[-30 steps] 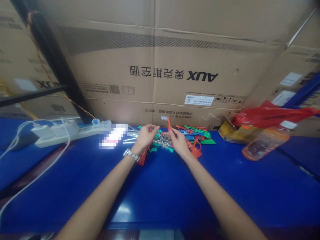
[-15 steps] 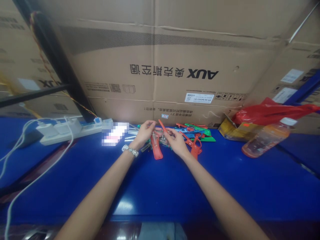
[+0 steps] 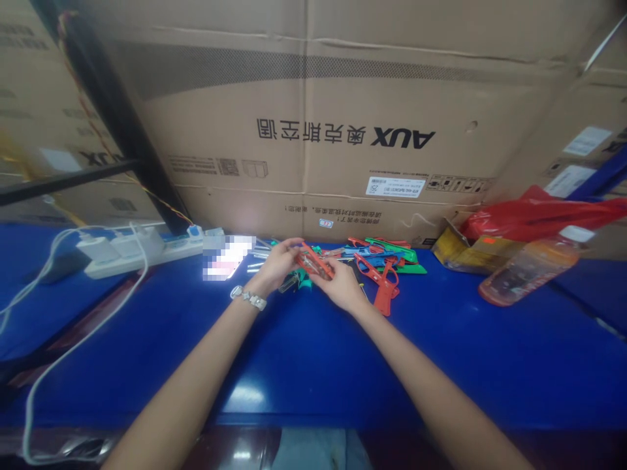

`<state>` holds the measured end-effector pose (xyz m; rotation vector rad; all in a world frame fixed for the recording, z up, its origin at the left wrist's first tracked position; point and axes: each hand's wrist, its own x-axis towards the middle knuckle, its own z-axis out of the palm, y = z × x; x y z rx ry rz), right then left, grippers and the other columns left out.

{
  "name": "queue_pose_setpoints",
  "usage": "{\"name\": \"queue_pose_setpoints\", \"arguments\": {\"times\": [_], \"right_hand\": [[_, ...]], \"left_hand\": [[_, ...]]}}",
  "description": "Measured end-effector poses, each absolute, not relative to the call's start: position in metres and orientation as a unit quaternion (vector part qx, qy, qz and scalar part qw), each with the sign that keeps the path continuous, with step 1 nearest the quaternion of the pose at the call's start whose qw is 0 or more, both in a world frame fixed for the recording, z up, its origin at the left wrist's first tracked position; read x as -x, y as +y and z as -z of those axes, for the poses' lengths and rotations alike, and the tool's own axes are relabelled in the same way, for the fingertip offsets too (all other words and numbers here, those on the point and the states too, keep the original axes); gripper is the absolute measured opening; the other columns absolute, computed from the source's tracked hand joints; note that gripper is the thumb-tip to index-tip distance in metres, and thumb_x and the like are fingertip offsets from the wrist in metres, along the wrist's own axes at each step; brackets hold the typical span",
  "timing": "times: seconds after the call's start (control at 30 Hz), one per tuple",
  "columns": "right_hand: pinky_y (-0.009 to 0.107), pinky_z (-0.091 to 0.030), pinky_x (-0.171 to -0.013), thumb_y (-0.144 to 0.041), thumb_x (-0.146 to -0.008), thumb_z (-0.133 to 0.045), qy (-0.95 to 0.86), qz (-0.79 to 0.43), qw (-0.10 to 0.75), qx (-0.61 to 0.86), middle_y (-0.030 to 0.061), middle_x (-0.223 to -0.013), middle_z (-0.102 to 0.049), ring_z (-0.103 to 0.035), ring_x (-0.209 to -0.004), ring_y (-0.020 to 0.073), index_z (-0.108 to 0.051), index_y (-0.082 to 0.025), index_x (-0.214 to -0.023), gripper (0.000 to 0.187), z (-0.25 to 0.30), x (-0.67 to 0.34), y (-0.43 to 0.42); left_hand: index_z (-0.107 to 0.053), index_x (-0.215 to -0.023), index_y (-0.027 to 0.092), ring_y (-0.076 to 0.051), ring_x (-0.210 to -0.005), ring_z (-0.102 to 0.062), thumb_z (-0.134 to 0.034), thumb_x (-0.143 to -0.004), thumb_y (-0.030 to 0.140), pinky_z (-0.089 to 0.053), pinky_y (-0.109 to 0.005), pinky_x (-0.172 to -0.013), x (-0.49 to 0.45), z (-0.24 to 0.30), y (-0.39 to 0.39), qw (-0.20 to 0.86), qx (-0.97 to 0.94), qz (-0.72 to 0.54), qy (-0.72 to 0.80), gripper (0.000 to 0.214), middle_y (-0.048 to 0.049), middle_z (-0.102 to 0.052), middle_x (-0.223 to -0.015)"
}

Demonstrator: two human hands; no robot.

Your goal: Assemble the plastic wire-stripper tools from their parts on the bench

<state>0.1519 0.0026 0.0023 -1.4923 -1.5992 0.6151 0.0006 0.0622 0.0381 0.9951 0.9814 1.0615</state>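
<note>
My left hand (image 3: 278, 264), with a silver bracelet at the wrist, pinches the upper left end of an orange-red plastic piece (image 3: 313, 261). My right hand (image 3: 341, 284) grips the lower right end of the same piece, which tilts down to the right. Small metal-looking parts show along it; their detail is blurred. Below and behind the fingers lie green plastic pieces (image 3: 304, 281) and silver rods (image 3: 255, 266). Just right of my right hand lie orange-red toy-gun-shaped frames (image 3: 385, 287), with blue pieces (image 3: 368, 251) and green ones (image 3: 414, 267) behind.
A large cardboard box (image 3: 220, 124) stands along the back of the blue table (image 3: 313, 365). On the left are a white power strip (image 3: 117, 264) with plugs and a white cable (image 3: 83, 346). At right stand a tilted drink bottle (image 3: 531, 267), a small carton (image 3: 465, 254) and a red bag (image 3: 529, 219).
The orange-red strip in my right hand has come down and left against the larger orange-red piece. That piece has swung up from pointing towards me, and both hands now hold it.
</note>
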Motion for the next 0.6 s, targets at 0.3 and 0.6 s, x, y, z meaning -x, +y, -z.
{"name": "queue_pose_setpoints", "arguments": {"times": [0.3, 0.6], "right_hand": [[0.031, -0.047, -0.072, -0.047, -0.075, -0.072, -0.635, -0.326, 0.435, 0.549, 0.0026, -0.084, -0.071, -0.063, -0.074, 0.0191, -0.071, -0.015, -0.093, 0.036, 0.003, -0.163, 0.014], [0.028, -0.047, -0.063, -0.04, -0.078, -0.067, -0.626, -0.23, 0.487, 0.564, 0.0005, -0.077, -0.07, -0.062, -0.066, 0.0171, -0.068, -0.019, -0.094, 0.027, -0.011, -0.171, 0.027]], "left_hand": [[-0.06, -0.113, 0.013, -0.013, -0.067, -0.069, -0.05, -0.096, 0.007, -0.06, -0.024, -0.061, 0.005, -0.033, 0.064, 0.594, -0.473, -0.456, 0.465, 0.02, -0.0059, -0.07, -0.079], [-0.054, -0.122, 0.013, -0.017, -0.065, -0.073, -0.047, -0.099, 0.016, -0.062, -0.03, -0.063, 0.012, -0.036, 0.06, 0.593, -0.496, -0.416, 0.48, 0.024, -0.0112, -0.073, -0.087]]}}
